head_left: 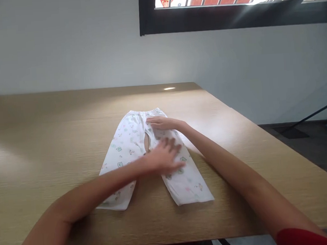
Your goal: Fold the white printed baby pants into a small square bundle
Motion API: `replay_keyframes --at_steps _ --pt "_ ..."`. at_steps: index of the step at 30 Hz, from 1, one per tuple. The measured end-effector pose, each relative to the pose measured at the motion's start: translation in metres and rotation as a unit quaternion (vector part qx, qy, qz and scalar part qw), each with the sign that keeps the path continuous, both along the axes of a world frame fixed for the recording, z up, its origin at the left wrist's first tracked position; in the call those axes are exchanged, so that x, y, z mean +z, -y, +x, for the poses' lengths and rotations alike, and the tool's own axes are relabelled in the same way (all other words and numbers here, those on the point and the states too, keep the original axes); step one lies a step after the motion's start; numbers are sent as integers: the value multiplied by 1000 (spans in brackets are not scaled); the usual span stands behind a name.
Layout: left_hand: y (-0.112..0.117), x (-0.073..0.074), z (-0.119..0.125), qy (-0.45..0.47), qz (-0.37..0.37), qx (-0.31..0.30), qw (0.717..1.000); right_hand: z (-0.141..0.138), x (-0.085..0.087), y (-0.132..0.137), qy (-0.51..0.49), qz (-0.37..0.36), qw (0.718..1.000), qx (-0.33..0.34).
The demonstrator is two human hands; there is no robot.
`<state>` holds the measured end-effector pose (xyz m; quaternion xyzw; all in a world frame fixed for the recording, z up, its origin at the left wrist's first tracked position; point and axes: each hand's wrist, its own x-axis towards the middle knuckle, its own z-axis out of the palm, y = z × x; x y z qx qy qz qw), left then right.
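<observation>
A pair of small white pants (126,143) with a printed pattern lies spread on the table, waistband at the far end and legs toward me. Between the legs there is an open gap at the crotch. My right hand (160,122) rests flat on the upper right part of the pants, just below the waistband, fingers stretched out. My left hand (165,157) reaches across to the right leg. Motion blurs it, but its fingers look spread, with nothing held; whether it touches the cloth I cannot tell.
The wooden table (56,144) runs up to a pale wall (64,43). Its right edge slants down toward me. A dark-framed window (215,17) with bars is at the upper right. A thin dark bar (315,113) stands beyond the table on the right.
</observation>
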<state>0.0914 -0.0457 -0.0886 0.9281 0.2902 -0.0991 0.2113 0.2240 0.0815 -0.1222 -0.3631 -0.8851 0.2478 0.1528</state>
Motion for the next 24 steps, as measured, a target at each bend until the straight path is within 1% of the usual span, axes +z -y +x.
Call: replay_keyframes --at_steps 1,3,4,5,6,7,8,9,10,11,12,13,14,16,17,18,20,22,24 --pt "23 2 3 0 -27 -14 1000 -1 -5 -1 18 8 1000 0" --pt "63 14 4 16 -94 -55 994 -1 -16 -2 29 44 998 -16" --pt "78 23 3 15 -126 -63 990 -1 -20 -3 26 56 998 -26" --pt "87 34 1 8 -163 -75 984 0 -23 -3 23 62 997 -33" --pt "90 45 0 -8 -199 -85 976 0 -25 -3 18 64 997 -36" --pt "86 57 -3 -32 -227 -89 969 0 -25 -3 10 64 997 -38" --pt "76 67 -6 -56 -241 -84 965 0 -23 -2 -3 63 997 -40" --pt "61 76 -11 -72 -239 -66 966 -2 -20 0 -23 61 997 -46" --pt "42 82 -16 -85 -214 -27 973 -6 -17 3 -49 58 995 -58" --pt "20 86 -24 -84 -166 32 982 -11 -12 7 -79 54 993 -73" --pt "-3 87 -33 -80 -123 98 984 -18 -7 12 -112 51 989 -88" --pt "-25 85 -43 -81 -49 182 979 -26 -2 17 -143 48 984 -98" --pt "-44 81 -54 -90 33 250 963 -35 4 24 -166 44 980 -98" --pt "-75 70 -73 -106 68 283 951 -54 12 37 -178 31 981 -69" --pt "-84 64 -80 -112 67 282 950 -62 15 43 -168 22 984 -48" --pt "-90 58 -84 -118 56 274 953 -68 17 48 -151 15 988 -33" --pt "-93 50 -85 -133 40 262 955 -73 17 52 -110 20 994 -17" --pt "-84 46 -77 -157 26 251 955 -70 13 50 -83 50 995 -6" --pt "-66 46 -62 -185 3 227 956 -62 7 43 -72 73 995 -4"
